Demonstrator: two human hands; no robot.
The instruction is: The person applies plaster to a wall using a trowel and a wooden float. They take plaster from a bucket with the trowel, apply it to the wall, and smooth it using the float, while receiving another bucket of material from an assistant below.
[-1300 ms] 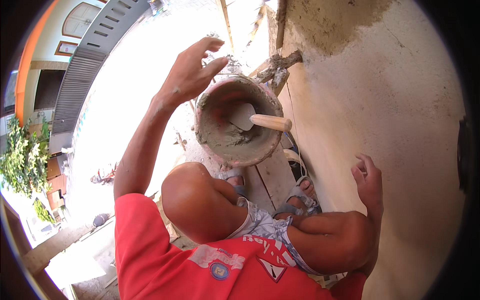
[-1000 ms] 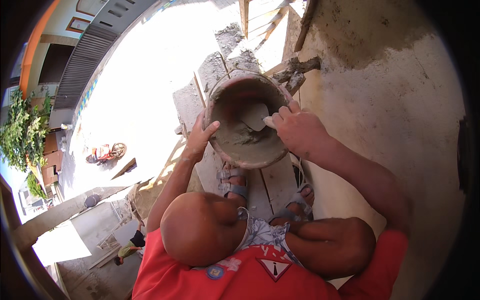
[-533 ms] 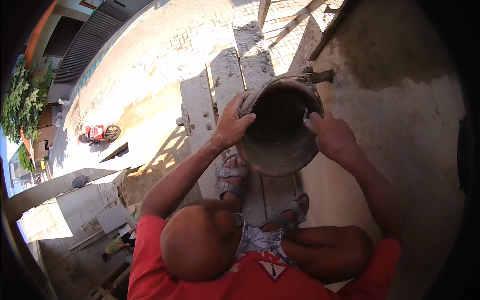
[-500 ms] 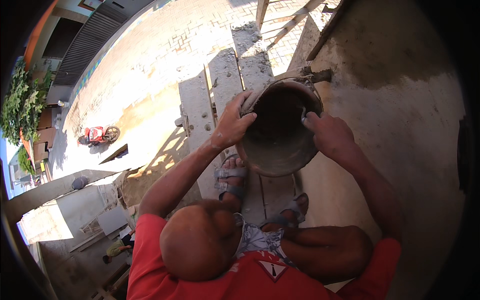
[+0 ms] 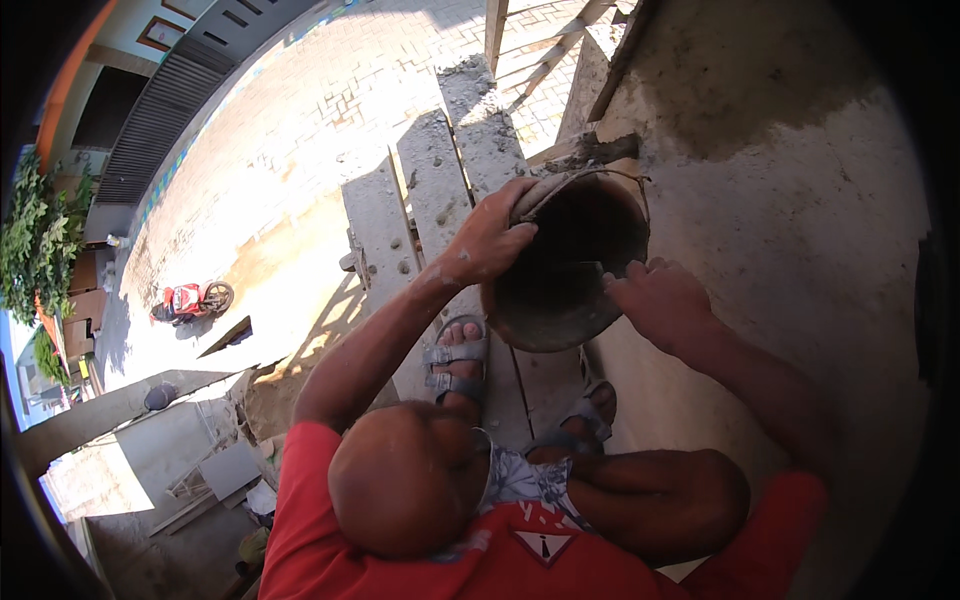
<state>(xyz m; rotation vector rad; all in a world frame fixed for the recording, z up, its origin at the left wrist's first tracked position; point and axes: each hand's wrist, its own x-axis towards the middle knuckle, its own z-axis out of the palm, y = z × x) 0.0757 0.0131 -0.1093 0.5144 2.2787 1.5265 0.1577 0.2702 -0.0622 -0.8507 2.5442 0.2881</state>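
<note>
1. Since 0.5 seconds ago, the right hand (image 5: 662, 300) has shifted nearer along the right side of the bucket (image 5: 560, 335), while the left hand has stayed at the far-left rim.
2. Tilted with its mouth toward the person, the bucket is above the boards (image 5: 435, 160), just beyond the 2 feet and left of the wall (image 5: 780, 230). Whether its base touches the boards cannot be told.
3. The left hand (image 5: 492, 238) grips the rim, thumb toward the mouth and fingers on the outside. If this hold slid on grime, the bucket would probably roll or drop toward the sandals (image 5: 460, 355).
4. The right fingers are closed, seemingly around the hidden grip of the trowel (image 5: 592, 267), whose blade edge shows inside. A hard scrape could push the bucket round, since only 1 hand appears to steady it firmly.
5. The bucket's handle (image 5: 570, 180) lies over the far rim; it could snag the left wrist or the wood stub (image 5: 605, 150) if the bucket swung.
6. Too much tilt might spill whatever is inside, too dark to make out, onto the feet or through the gaps between the boards.
</note>
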